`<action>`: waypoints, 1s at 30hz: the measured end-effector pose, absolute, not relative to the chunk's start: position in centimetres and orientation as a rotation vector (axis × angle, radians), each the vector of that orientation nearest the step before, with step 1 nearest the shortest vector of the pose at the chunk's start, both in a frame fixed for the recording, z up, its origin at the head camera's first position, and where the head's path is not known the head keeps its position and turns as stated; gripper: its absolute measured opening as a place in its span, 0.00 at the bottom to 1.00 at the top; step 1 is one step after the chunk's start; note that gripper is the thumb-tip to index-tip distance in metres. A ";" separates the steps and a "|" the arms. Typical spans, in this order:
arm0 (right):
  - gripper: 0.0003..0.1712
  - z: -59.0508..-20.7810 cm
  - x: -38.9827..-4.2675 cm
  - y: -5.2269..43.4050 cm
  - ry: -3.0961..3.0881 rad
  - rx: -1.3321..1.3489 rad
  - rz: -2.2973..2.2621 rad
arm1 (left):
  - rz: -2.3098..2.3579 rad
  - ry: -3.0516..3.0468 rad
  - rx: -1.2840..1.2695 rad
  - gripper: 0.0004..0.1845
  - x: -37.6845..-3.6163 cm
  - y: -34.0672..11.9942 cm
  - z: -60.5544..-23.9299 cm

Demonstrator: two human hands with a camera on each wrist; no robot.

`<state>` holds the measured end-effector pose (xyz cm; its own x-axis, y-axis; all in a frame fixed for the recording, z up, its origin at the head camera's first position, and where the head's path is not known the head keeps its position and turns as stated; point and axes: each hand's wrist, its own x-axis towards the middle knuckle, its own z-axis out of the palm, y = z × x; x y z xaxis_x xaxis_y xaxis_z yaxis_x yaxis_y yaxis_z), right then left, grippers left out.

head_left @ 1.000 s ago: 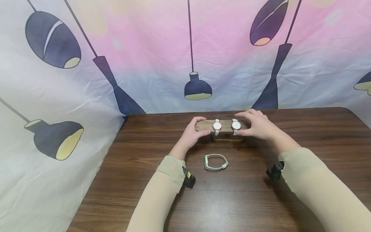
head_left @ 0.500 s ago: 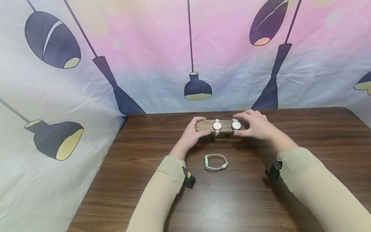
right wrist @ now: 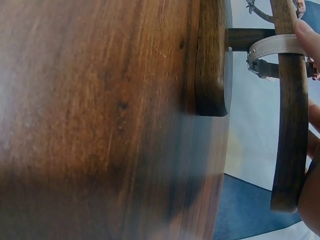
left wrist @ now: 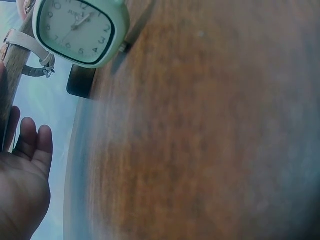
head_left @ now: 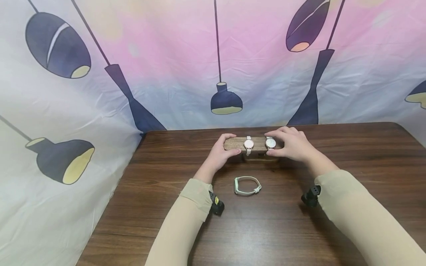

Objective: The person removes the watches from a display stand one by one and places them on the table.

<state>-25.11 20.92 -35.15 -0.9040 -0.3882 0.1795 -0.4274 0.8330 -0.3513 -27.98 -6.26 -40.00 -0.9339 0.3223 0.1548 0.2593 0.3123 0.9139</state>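
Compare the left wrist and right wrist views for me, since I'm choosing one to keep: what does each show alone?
Only the left wrist view shows the mint square-faced watch lying on the table and the left hand. Only the right wrist view shows the stand's base and right fingertips. Both show the wooden bar with a white strap buckled round it.

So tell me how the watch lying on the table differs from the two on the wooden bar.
The loose watch lies flat on the table, untouched; the two watches are strapped round the wooden bar, which both hands grip. Its case is square and pale green; theirs are round and rose-gold. All have light straps.
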 end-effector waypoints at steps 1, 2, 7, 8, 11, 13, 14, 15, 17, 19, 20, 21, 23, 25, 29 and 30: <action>0.38 -35.2 -25.1 20.9 -2.912 0.645 0.593 | 1.723 2.499 0.553 0.28 -28.0 -6.3 -40.0; 0.38 -35.2 -25.1 20.9 -2.912 0.642 0.591 | 1.721 2.500 0.553 0.28 -28.0 -6.3 -40.0; 0.38 -35.3 -25.1 20.9 -2.916 0.633 0.581 | 1.716 2.503 0.553 0.28 -28.0 -6.2 -40.1; 0.37 -35.3 -25.0 20.9 -2.915 0.632 0.580 | 1.716 2.502 0.555 0.28 -28.0 -6.2 -40.1; 0.37 -35.3 -25.0 20.9 -2.915 0.629 0.586 | 1.718 2.498 0.554 0.28 -27.9 -6.2 -40.0; 0.38 -35.2 -25.0 20.9 -2.919 0.625 0.586 | 1.720 2.496 0.554 0.28 -27.9 -6.2 -40.0; 0.38 -35.2 -25.0 20.9 -2.921 0.625 0.589 | 1.720 2.498 0.553 0.28 -28.0 -6.2 -40.0; 0.38 -35.1 -25.1 20.9 -2.922 0.626 0.590 | 1.721 2.499 0.552 0.28 -28.0 -6.2 -40.0; 0.38 -35.1 -25.1 20.9 -2.923 0.629 0.589 | 1.723 2.501 0.554 0.28 -28.0 -6.2 -40.0; 0.38 -35.1 -25.2 20.9 -2.919 0.628 0.587 | 1.726 2.502 0.558 0.28 -28.0 -6.2 -40.0; 0.38 -35.1 -25.2 20.8 -2.916 0.630 0.587 | 1.727 2.502 0.561 0.28 -28.0 -6.2 -40.0; 0.38 -35.1 -25.2 20.8 -2.914 0.628 0.586 | 1.728 2.501 0.562 0.28 -28.0 -6.2 -40.0; 0.38 -35.2 -25.2 20.8 -2.911 0.623 0.588 | 1.731 2.501 0.563 0.28 -28.0 -6.2 -40.0; 0.37 -35.2 -25.2 20.8 -2.913 0.622 0.588 | 1.732 2.499 0.560 0.28 -28.0 -6.2 -40.0; 0.37 -35.2 -25.2 20.8 -2.921 0.623 0.588 | 1.726 2.501 0.551 0.28 -27.9 -6.3 -40.0; 0.37 -35.1 -25.2 20.9 -2.924 0.626 0.587 | 1.724 2.502 0.549 0.28 -27.9 -6.3 -40.0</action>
